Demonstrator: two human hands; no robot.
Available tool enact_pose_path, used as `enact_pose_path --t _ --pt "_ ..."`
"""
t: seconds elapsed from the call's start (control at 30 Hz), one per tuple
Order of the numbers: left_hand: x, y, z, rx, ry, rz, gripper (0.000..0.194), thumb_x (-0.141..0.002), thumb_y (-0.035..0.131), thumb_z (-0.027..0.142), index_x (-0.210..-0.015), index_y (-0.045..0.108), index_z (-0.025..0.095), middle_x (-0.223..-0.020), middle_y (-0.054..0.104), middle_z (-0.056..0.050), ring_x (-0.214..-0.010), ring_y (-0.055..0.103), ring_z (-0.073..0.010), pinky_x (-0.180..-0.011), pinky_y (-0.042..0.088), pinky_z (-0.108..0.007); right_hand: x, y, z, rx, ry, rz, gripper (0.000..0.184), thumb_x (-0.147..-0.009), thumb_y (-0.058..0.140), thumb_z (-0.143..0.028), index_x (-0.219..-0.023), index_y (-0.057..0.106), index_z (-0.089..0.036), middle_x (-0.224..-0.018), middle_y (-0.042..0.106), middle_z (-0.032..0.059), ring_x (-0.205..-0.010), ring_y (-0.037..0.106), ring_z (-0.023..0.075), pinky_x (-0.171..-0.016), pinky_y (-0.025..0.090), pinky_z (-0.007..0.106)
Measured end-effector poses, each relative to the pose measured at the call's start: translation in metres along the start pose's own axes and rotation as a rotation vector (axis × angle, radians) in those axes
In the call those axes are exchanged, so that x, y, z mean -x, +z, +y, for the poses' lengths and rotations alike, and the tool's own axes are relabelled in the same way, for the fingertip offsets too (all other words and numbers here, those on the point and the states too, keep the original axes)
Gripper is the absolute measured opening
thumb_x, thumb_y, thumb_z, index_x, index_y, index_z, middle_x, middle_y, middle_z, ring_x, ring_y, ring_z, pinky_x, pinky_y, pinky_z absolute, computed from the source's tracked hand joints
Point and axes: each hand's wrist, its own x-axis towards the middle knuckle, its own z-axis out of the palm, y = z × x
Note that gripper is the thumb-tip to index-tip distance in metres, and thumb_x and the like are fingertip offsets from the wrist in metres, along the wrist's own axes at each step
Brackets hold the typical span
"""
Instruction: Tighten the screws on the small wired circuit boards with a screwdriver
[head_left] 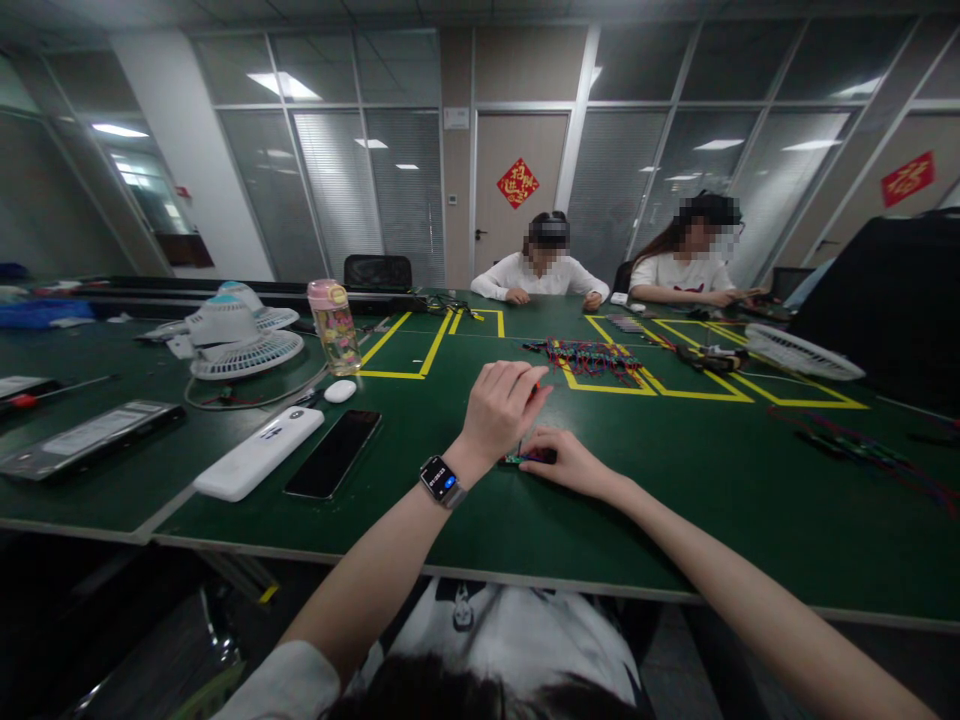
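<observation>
My left hand, a smartwatch on its wrist, is closed around a screwdriver. Only a bit of its red and black handle shows, and a thin shaft seems to point down below the fingers. Lower and to the right, my right hand rests at the table with fingers closed on a small green circuit board. Most of that board is hidden by the fingers. Beyond both hands lies a pile of circuit boards with red and blue wires.
On the left are a phone, a white power bank, a white earbud case, a bottle and white fans. More wired boards lie right. Yellow tape marks the green table. Two people sit opposite.
</observation>
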Motion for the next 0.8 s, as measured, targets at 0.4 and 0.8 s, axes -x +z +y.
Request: enact_pose_path --t 0.4,0.8 --pt "-0.0007 -0.0012 0.0012 -0.013 0.0 0.024 0.024 -0.089 0.044 0.014 -0.107 0.06 0.012 -0.101 0.062 -0.011 -0.095 0.055 -0.0209 -0.082 0.046 -0.034 -0.0002 0.0006 -0.0002 0.005 0.006 -0.004 0.013 -0.078 0.067 -0.026 -0.086 0.071 -0.016 -0.08 0.062 0.0044 -0.066 0.056 0.014 -0.063 0.046 0.026" --pt "0.0006 -0.0013 0.0004 -0.024 0.008 -0.036 0.03 -0.09 0.039 0.012 -0.114 0.057 0.01 -0.104 0.063 -0.012 -0.097 0.055 -0.0212 -0.083 0.044 -0.035 -0.0006 0.0003 -0.003 -0.001 0.009 -0.001 0.012 -0.076 0.067 -0.022 -0.085 0.071 -0.014 -0.076 0.061 0.0045 -0.064 0.055 0.0138 -0.061 0.044 0.026"
